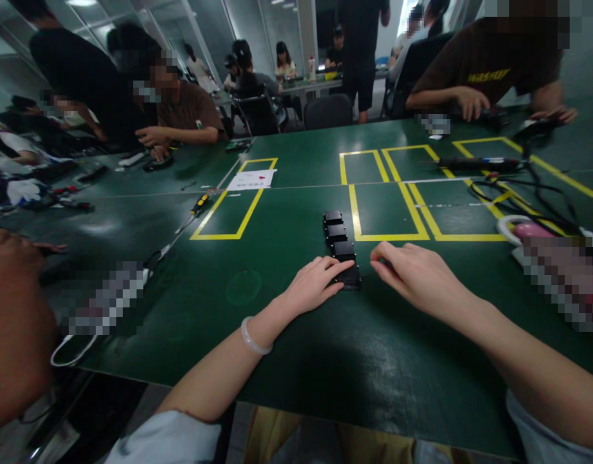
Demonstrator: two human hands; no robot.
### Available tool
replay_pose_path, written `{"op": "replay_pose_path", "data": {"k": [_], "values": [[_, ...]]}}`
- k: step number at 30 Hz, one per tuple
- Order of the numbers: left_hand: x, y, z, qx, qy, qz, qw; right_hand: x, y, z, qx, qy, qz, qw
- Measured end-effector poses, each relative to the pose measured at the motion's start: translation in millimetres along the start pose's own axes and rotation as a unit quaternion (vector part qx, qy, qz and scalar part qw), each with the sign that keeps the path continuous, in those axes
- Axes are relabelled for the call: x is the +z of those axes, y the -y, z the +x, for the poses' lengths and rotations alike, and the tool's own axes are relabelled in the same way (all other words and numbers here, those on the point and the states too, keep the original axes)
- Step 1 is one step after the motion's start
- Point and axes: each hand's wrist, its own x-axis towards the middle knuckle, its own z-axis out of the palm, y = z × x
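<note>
Several small black rectangular blocks stand in a row on the green table, running away from me. What kind of parts they are, I cannot make out. My left hand is at the near end of the row, its thumb and index finger gripping the nearest black block. Just right of that block, apart from it, is my right hand. Its fingers are curled in towards the thumb, and whatever lies between them, if anything, is hidden.
Yellow tape rectangles mark the green table. A yellow-black screwdriver and a paper label lie left. At right are a black pen-shaped tool and cables. Co-workers sit across; another person's arm is at left.
</note>
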Motion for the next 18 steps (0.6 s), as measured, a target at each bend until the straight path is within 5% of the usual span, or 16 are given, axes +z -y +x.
{"op": "replay_pose_path", "data": {"k": [18], "values": [[0.3,-0.1,0.0,0.000,0.000,-0.001,1.000,0.0,3.0,-1.1,0.016,0.015,0.018,1.000]]}}
